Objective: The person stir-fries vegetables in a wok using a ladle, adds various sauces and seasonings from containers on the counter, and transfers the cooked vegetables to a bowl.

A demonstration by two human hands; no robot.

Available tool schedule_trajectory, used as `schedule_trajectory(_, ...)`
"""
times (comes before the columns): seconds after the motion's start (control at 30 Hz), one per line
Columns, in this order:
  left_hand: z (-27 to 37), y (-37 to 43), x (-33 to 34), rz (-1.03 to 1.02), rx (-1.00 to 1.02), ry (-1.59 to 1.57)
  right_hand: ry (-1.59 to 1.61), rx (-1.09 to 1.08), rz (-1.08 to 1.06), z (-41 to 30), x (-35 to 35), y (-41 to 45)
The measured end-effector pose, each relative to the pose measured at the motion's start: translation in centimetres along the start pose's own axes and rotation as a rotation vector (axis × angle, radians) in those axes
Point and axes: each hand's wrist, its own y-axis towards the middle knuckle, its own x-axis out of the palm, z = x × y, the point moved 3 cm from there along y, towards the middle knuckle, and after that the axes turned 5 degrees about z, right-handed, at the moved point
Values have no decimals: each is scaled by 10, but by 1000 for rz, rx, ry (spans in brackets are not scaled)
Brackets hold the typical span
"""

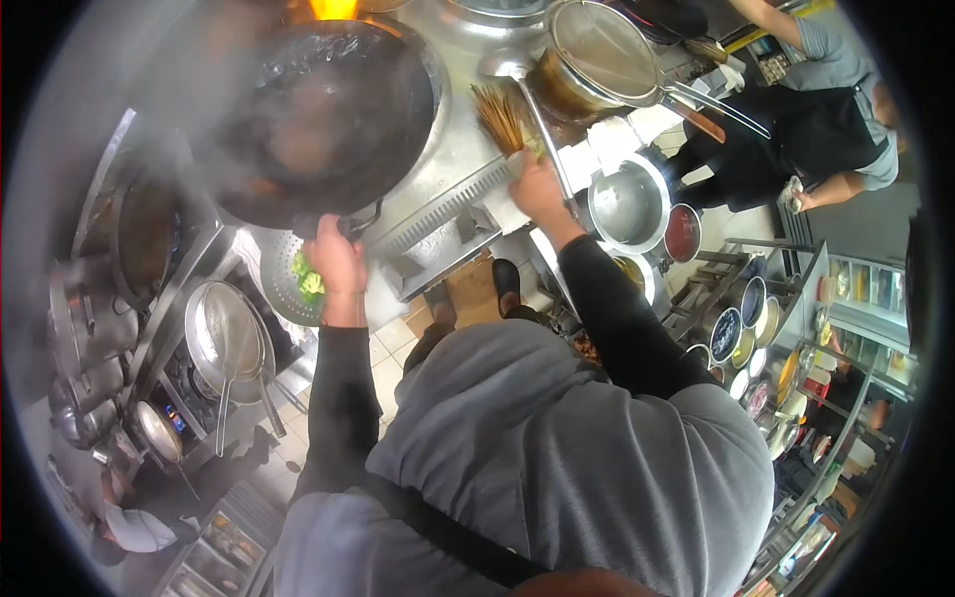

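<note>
A large black wok stands tilted over the stove, with steam rising off it and a flame behind its far rim. My left hand is closed around the wok's handle at the near side. Below that hand, a perforated metal strainer holds broccoli florets. My right hand grips the bound end of a bamboo wok brush, its bristles resting on the steel stove top. A metal ladle lies just right of the brush, its handle passing close to my right hand.
A round mesh strainer rests on a pot at the upper right. An empty steel bowl and a bowl of red sauce stand right of my forearm. Strainers over a pot are at left. A co-worker stands at right, another person at lower left.
</note>
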Motion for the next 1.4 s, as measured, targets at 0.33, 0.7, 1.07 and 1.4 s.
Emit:
schedule_trajectory(0.33, -41, 38, 71, -40, -290, -272, 159, -201, 76, -4, -26, -14)
schedule_trajectory(0.7, -15, 7, 33, -233, -349, -180, -467, -379, -404, 28, 60, 114)
schedule_trajectory(1.07, 20, -79, -180, 127, -126, -81, 551, -413, -254, -104, -78, 9)
schedule_trajectory(1.4, 11, -77, -127, -148, 45, 37, 23, 246, 28, 119, -6, -42)
